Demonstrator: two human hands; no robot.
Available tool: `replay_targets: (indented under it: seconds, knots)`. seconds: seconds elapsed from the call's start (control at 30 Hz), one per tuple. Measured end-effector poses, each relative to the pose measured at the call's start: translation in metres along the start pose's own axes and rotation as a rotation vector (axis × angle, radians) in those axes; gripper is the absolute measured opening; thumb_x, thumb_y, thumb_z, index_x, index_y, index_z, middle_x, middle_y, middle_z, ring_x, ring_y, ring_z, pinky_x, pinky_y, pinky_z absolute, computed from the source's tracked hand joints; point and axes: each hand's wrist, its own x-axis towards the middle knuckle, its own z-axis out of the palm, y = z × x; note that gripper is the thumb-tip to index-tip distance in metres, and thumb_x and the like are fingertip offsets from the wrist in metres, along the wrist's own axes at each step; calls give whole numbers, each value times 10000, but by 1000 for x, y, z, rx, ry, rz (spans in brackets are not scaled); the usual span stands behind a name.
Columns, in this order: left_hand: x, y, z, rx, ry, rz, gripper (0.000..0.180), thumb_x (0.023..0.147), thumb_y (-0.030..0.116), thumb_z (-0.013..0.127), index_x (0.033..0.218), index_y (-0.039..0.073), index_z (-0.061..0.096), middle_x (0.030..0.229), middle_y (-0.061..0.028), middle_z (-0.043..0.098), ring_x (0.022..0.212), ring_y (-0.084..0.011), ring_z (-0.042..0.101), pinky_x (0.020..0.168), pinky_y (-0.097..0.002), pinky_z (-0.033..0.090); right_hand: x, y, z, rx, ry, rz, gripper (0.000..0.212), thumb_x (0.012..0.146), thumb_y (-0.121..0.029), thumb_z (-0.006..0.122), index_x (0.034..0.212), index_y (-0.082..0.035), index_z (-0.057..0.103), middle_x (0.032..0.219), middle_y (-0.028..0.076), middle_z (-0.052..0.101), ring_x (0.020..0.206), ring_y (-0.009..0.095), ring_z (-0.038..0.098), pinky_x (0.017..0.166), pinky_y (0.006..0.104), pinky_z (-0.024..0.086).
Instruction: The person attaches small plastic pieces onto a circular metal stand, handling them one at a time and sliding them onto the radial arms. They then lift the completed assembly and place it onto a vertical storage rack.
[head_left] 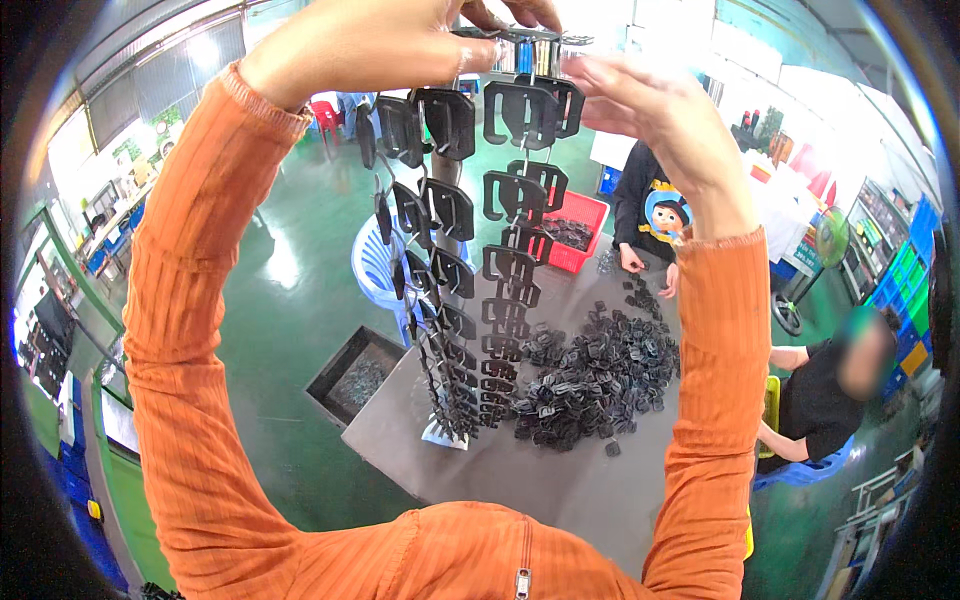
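Note:
A tall hanging rack (525, 58) rises in front of me, its wire hooks carrying columns of flat black plastic buckles (447, 122). At the top of the picture my left hand (375, 45) curls around the rack's top, thumb on the near side and fingers over the far side. My right hand (640, 95) is raised at the other side of the top, its fingertips beside a hook and the uppermost right buckles (525, 112). Blur hides whether those fingers pinch anything. Lower down, the buckles hang in dense rows to the rack's white base (445, 436).
A heap of loose black buckles (595, 380) covers much of the grey table (400, 425). Beyond stand a red basket (598, 213) and a blue basket (372, 270); a dark bin (325, 385) is left. A co-worker (645, 200) handles pieces opposite; another person (830, 400) sits right.

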Motion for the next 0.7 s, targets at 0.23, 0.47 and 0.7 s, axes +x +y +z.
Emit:
replay_targets:
  seconds: [0.23,0.47,0.7]
  knots:
    - [7,-5,7,-83,71,38,284,746,14,620,1026,-15,657,1013,-169,666,925,-246,648,874,-352,514,4,-9,-1,67,-88,9,326,864,-228,620,1094,3,626,1029,75,660,909,160,639,852,320,497]
    - [-1,13,-3,-11,-20,-218,262,785,62,594,1031,-5,656,972,-186,671,887,-235,655,767,-313,531,-7,29,-65,-234,288,130,274,864,-177,603,1062,8,649,967,91,675,817,183,660,769,314,522]
    - [3,2,-12,89,-104,-73,391,834,201,560,1143,-38,587,1100,-211,613,1008,-302,602,898,-371,475,-19,125,-159,-990,339,273,422,740,-207,697,1091,17,630,940,126,677,812,179,655,751,286,507]
